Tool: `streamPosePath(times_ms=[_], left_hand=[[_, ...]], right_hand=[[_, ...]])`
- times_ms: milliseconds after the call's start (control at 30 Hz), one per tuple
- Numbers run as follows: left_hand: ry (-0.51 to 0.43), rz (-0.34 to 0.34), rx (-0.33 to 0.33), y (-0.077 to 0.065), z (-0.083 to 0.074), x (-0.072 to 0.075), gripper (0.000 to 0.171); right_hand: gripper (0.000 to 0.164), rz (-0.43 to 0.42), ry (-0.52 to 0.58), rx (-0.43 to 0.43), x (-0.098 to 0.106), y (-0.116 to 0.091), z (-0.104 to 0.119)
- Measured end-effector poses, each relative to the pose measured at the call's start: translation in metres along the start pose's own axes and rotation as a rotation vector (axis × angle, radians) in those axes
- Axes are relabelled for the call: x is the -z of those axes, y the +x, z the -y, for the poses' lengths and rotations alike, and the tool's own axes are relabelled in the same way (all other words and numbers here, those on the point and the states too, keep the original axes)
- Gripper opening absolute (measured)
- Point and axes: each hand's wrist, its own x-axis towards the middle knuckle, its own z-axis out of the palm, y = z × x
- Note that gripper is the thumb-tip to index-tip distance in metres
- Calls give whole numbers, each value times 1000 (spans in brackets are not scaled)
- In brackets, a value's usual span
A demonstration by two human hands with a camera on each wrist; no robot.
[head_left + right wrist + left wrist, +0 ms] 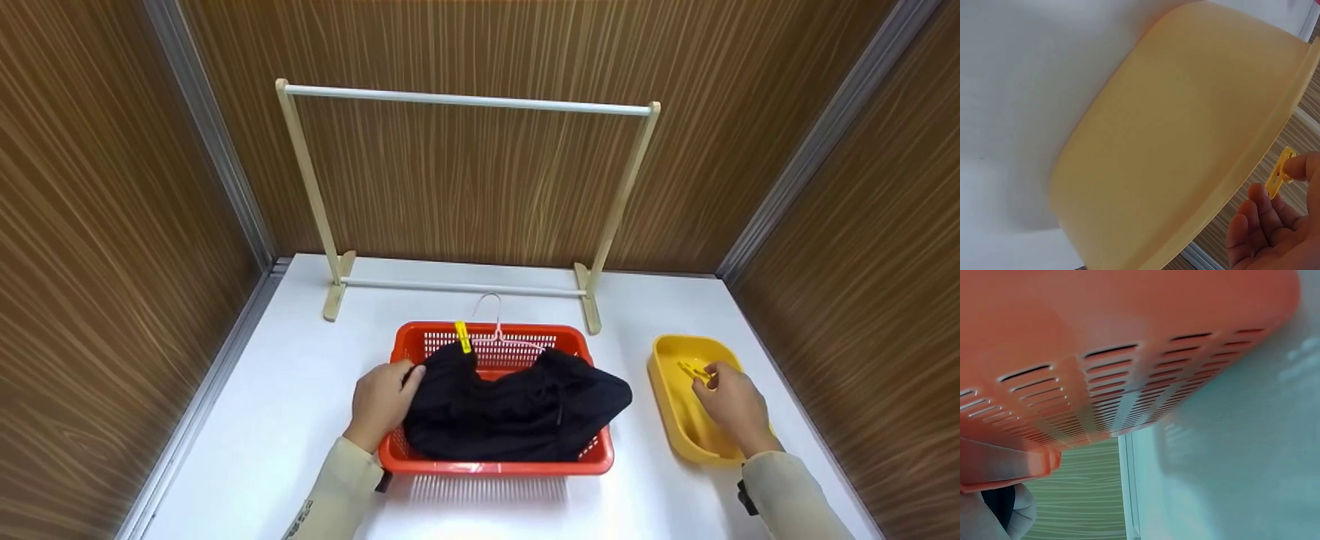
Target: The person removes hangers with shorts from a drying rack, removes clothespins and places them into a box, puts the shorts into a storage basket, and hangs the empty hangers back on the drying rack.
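Observation:
A black garment (495,412) lies across the red basket (495,468) on a pink hanger (498,330). One yellow clothespin (463,337) is clipped at the garment's left shoulder. My left hand (381,397) pinches the garment's left edge at the basket's side; in the left wrist view, dark cloth (999,503) shows between thumb and finger. Over the yellow basin (664,390), my right hand (731,401) holds another yellow clothespin (1279,173) between thumb and fingers, above the rim in the right wrist view.
A rack with wooden uprights (309,180) and a white top bar (465,99) stands at the back of the white table (285,405). Wood-grain panels (480,202) enclose the table at the back and both sides.

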Motion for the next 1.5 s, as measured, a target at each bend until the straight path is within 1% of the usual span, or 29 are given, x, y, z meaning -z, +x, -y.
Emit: streamPosePath(times_ms=[200,267,400,500,567,667,767,867,933,1000,1100,1200,1300,1400,1500], left_hand=[[8,-10,-3,-1,0,-1,37],[4,-11,-4,-1,0,-1,36],[6,-13,-9,-2,0,-1,36],[11,-17,-12,-3,1,-2,37],[8,-19,-11,-3,1,-2,37],[0,-17,-7,-3,1,-2,37],[-3,-16,-3,-4,1,-2,36],[1,-22,-9,-4,1,-2,36],[7,-27,-11,-4,2,-2,36],[9,-30,-10,-4,2,-2,37],[9,-33,-6,-4,1,-2,37],[7,-27,-4,-4,0,-1,37],[7,-23,-3,-2,0,-1,37],[8,-24,-5,-2,0,-1,36],[0,-17,-9,-1,1,-2,36]], right_hand=[[45,-93,-43,115,0,1,0],[49,-73,-32,105,-1,2,1],[57,6,2,50,-1,2,5],[59,43,11,26,-2,1,9],[57,36,11,32,-4,1,12],[53,-12,22,63,-7,-1,20],[46,-91,58,117,-11,-5,32],[36,-192,97,193,-17,-8,48],[30,-283,127,275,-22,-10,60],[24,-383,144,379,-29,-11,73],[20,-490,178,513,-40,-13,93],[22,-514,217,591,-49,-16,113],[22,-506,271,637,-62,-18,131],[21,-506,322,671,-79,-18,147],[17,-494,356,681,-95,-18,159]])
